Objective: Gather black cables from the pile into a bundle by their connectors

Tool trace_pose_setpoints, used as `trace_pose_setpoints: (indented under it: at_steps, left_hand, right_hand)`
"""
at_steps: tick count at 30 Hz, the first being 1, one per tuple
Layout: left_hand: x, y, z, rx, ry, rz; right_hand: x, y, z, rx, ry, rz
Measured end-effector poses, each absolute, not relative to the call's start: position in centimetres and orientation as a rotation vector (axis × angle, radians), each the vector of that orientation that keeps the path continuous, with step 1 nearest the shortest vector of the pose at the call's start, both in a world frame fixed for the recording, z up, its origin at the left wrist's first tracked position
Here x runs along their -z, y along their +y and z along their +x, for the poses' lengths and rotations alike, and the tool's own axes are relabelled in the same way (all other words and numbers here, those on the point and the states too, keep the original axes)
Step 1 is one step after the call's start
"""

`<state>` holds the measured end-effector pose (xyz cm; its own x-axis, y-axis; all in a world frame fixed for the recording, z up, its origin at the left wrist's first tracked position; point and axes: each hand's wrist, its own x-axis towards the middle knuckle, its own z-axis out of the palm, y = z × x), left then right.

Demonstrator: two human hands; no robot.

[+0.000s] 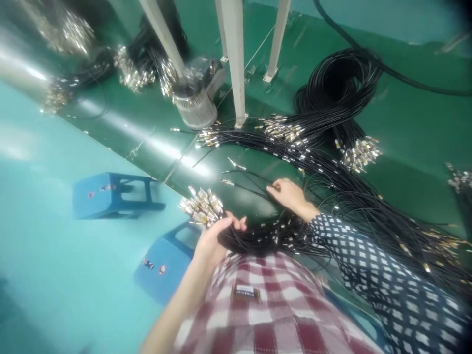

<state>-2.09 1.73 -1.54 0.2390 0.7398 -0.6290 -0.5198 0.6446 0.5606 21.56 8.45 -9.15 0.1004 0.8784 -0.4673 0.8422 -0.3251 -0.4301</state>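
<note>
My left hand (218, 237) is closed round a thick bundle of black cables (254, 238), just behind their cluster of silver-tipped connectors (202, 207). The bundle runs to the right across the lap of a red-and-white checked apron. Beyond it, my right hand (289, 195) pinches thin black cables (250, 191) whose connector ends point left over the green tabletop. Behind my right hand, a long spread of loose cables (332, 184) crosses the table towards the lower right.
A coiled black cable bundle (308, 93) lies at the back right, near white metal posts (238, 64). A grey-white device (195, 105) stands by them. More cable bundles (134, 71) lie at upper left. Two blue stools (92, 196) stand on the floor at left.
</note>
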Motion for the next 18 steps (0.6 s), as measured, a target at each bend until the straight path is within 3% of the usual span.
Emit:
trace_pose_setpoints:
  at_steps: [5, 10, 18]
  left_hand:
    - [1.4, 2.0, -1.7, -0.921, 1.017, 0.204]
    - [1.4, 2.0, -1.5, -0.970, 1.061, 0.187]
    - [0.8, 2.0, -1.0, -1.004, 1.084, 0.135]
  right_hand:
    - [10.9, 10.8, 18.9, -1.151, -1.716, -2.226]
    - [9.2, 12.6, 17.8, -1.294, -1.638, -1.914]
    - [3.5, 1.7, 20.5, -1.503, -1.748, -1.352]
